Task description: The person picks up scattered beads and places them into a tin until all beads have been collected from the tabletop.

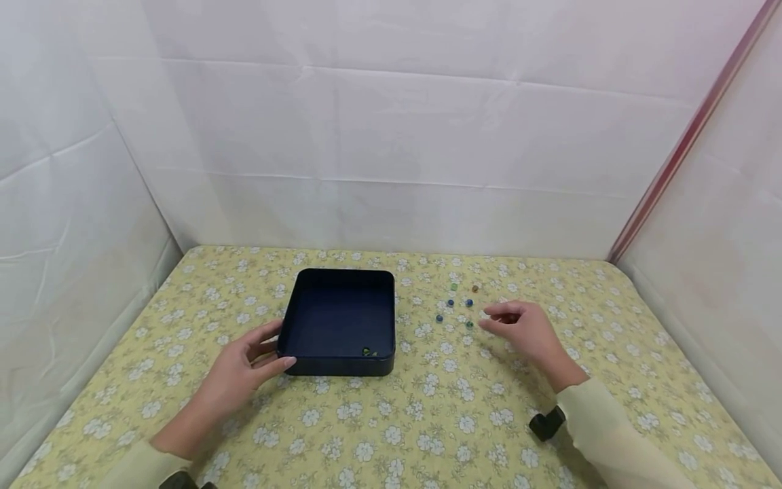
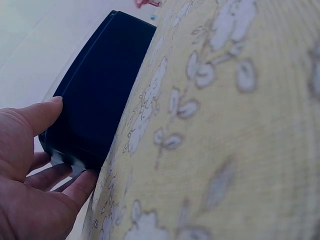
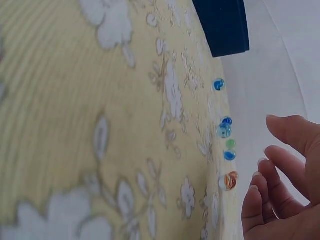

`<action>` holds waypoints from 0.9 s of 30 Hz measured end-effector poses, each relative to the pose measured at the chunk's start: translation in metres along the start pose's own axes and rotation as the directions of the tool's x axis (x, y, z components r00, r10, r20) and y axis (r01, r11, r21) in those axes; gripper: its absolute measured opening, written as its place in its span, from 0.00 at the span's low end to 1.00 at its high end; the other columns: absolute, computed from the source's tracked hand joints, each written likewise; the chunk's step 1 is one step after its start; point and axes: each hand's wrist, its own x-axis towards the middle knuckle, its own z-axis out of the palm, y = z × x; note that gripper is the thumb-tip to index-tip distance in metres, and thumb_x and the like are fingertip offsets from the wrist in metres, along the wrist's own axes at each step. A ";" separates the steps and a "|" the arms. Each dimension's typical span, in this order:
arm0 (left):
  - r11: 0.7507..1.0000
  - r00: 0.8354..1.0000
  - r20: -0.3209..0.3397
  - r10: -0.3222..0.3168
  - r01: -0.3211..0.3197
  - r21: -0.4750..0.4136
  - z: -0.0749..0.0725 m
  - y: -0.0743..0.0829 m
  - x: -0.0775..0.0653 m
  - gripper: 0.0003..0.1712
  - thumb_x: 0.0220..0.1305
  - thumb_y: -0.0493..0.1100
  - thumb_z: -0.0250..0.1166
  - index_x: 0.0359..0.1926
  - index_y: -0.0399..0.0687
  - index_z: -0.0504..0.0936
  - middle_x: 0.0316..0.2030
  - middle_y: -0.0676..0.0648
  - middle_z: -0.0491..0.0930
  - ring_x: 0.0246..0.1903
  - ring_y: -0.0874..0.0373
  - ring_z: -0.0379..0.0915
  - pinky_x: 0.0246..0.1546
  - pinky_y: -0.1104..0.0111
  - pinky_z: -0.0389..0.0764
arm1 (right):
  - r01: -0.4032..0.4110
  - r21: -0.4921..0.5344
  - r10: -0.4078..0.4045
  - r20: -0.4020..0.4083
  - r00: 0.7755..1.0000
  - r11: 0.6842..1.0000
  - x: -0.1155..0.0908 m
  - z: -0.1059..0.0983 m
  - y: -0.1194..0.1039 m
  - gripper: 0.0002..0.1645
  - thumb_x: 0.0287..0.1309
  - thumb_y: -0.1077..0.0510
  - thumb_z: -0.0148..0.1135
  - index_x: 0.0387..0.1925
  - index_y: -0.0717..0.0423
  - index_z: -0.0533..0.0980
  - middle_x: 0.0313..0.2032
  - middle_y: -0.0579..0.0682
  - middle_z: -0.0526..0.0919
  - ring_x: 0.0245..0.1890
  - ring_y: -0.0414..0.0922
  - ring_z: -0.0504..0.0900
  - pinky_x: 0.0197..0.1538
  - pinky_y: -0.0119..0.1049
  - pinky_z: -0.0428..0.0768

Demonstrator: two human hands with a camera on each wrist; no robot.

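Note:
A dark navy square box without a lid stands on the table. My left hand holds its near left corner, thumb on the front rim and fingers along the left wall; the left wrist view shows the thumb and fingers round the dark box. Inside, by the near right corner, lie green marbles. My right hand hovers right of several loose glass marbles, close to a greenish one. In the right wrist view its thumb and bent fingers stand apart, with nothing visible between them.
Other marbles on the cloth include a blue one, a pale green one and an orange-brown one. A yellow flowered cloth covers the table. White sheets hang behind and at both sides.

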 end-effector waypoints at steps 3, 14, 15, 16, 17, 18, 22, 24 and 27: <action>1.000 1.000 0.000 0.002 -0.002 -0.004 0.000 -0.001 0.000 0.48 0.68 0.54 0.70 0.80 0.46 0.58 0.78 0.38 0.57 0.72 0.36 0.65 0.57 0.68 0.84 | 0.001 -0.036 -0.001 0.013 1.000 0.999 0.001 -0.003 0.004 0.24 0.61 0.46 0.74 0.54 0.53 0.85 0.52 0.54 0.86 0.41 0.48 0.83 0.36 0.37 0.83; 1.000 1.000 -0.005 0.001 -0.001 -0.006 0.000 -0.001 0.000 0.47 0.67 0.55 0.70 0.79 0.48 0.60 0.78 0.39 0.59 0.72 0.37 0.66 0.58 0.67 0.84 | -0.024 -0.109 0.027 0.025 0.999 0.994 0.003 -0.011 0.010 0.25 0.61 0.46 0.74 0.56 0.54 0.85 0.56 0.58 0.84 0.50 0.51 0.83 0.41 0.36 0.84; 1.000 1.000 -0.005 0.002 -0.002 -0.006 0.000 -0.001 0.000 0.47 0.67 0.55 0.71 0.79 0.47 0.60 0.78 0.39 0.59 0.72 0.37 0.66 0.58 0.67 0.84 | -0.021 -0.110 0.025 0.028 0.999 0.994 0.003 -0.012 0.011 0.25 0.62 0.46 0.74 0.56 0.54 0.85 0.56 0.58 0.84 0.50 0.51 0.83 0.41 0.36 0.84; 1.000 1.000 -0.006 0.003 -0.003 -0.005 0.000 -0.001 0.000 0.47 0.67 0.55 0.71 0.79 0.47 0.60 0.78 0.39 0.59 0.72 0.37 0.66 0.58 0.68 0.84 | -0.021 -0.112 0.025 0.030 0.999 0.993 0.004 -0.012 0.011 0.25 0.61 0.47 0.74 0.56 0.55 0.85 0.56 0.59 0.84 0.50 0.51 0.83 0.41 0.36 0.84; 1.000 1.000 -0.005 0.004 -0.004 -0.005 0.000 -0.001 0.001 0.47 0.67 0.55 0.71 0.79 0.47 0.60 0.78 0.39 0.59 0.72 0.37 0.66 0.58 0.68 0.84 | -0.022 -0.113 0.026 0.031 0.999 0.993 0.004 -0.012 0.011 0.25 0.61 0.47 0.74 0.56 0.55 0.85 0.56 0.59 0.84 0.50 0.51 0.83 0.42 0.36 0.84; 1.000 1.000 -0.005 0.004 -0.004 -0.006 0.001 -0.002 0.001 0.47 0.67 0.54 0.71 0.79 0.47 0.60 0.78 0.39 0.59 0.72 0.37 0.66 0.58 0.68 0.84 | -0.023 -0.114 0.027 0.032 0.999 0.993 0.004 -0.012 0.012 0.25 0.61 0.47 0.74 0.56 0.55 0.85 0.56 0.59 0.84 0.50 0.52 0.83 0.41 0.36 0.84; 1.000 1.000 -0.004 0.001 -0.001 -0.004 0.000 -0.002 0.001 0.48 0.67 0.55 0.71 0.80 0.47 0.59 0.78 0.39 0.59 0.72 0.37 0.66 0.58 0.68 0.84 | -0.032 -0.120 0.036 0.033 0.999 0.992 0.005 -0.013 0.012 0.25 0.61 0.48 0.74 0.55 0.56 0.85 0.56 0.59 0.84 0.49 0.51 0.83 0.40 0.35 0.83; 1.000 1.000 -0.004 -0.002 0.002 -0.002 0.000 -0.002 0.000 0.48 0.67 0.55 0.71 0.80 0.47 0.59 0.78 0.39 0.59 0.72 0.37 0.66 0.58 0.67 0.84 | -0.040 -0.118 0.044 0.031 0.999 0.992 0.005 -0.013 0.013 0.24 0.61 0.48 0.75 0.54 0.55 0.85 0.55 0.59 0.84 0.49 0.50 0.83 0.39 0.35 0.83; 1.000 1.000 -0.005 -0.005 0.005 0.002 0.000 -0.001 0.000 0.48 0.67 0.56 0.70 0.80 0.48 0.59 0.78 0.39 0.58 0.72 0.37 0.65 0.58 0.67 0.84 | -0.052 -0.115 0.056 0.033 0.998 0.992 0.006 -0.012 0.013 0.24 0.60 0.48 0.75 0.54 0.56 0.86 0.55 0.59 0.84 0.48 0.50 0.83 0.39 0.35 0.82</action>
